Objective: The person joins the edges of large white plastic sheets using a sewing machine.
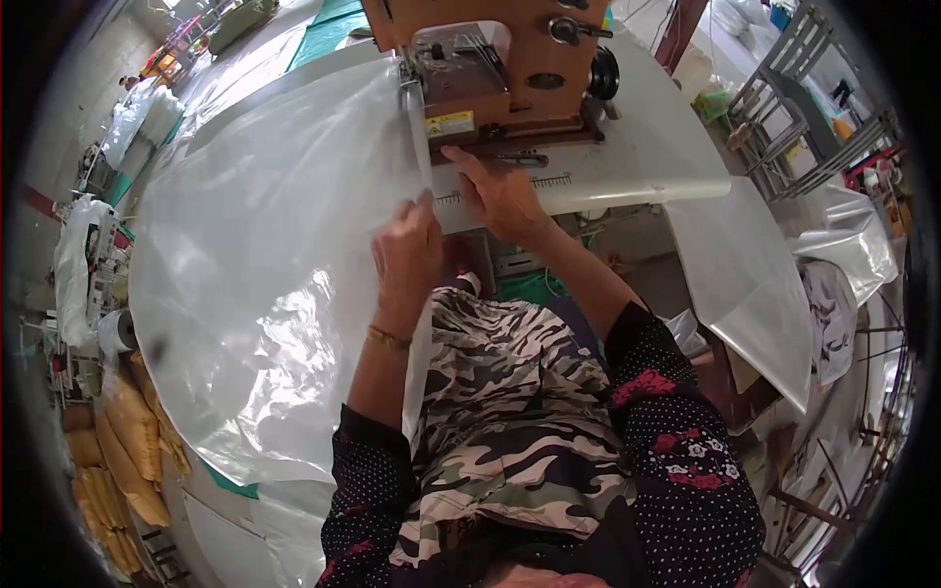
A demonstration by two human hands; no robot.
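A large translucent plastic sheet (265, 216) spreads over the left side of the table and hangs toward my lap. Its folded right edge runs up to the presser foot of an orange-brown sewing machine (551, 44). My left hand (405, 250) is closed on that folded edge, just below the table's front. On the tabletop, my right hand (502, 196) lies just right of the fold with its fingers stretched toward it, below the machine's bed. Small metal thread snips (522, 160) rest behind the right hand.
A printed ruler scale (552, 181) runs along the white table's (667, 147) front edge. More plastic sheeting (750, 284) hangs at the right. Farther right stands a grey metal rack (794, 108). Yellow-brown bundles (127, 441) lie at the lower left.
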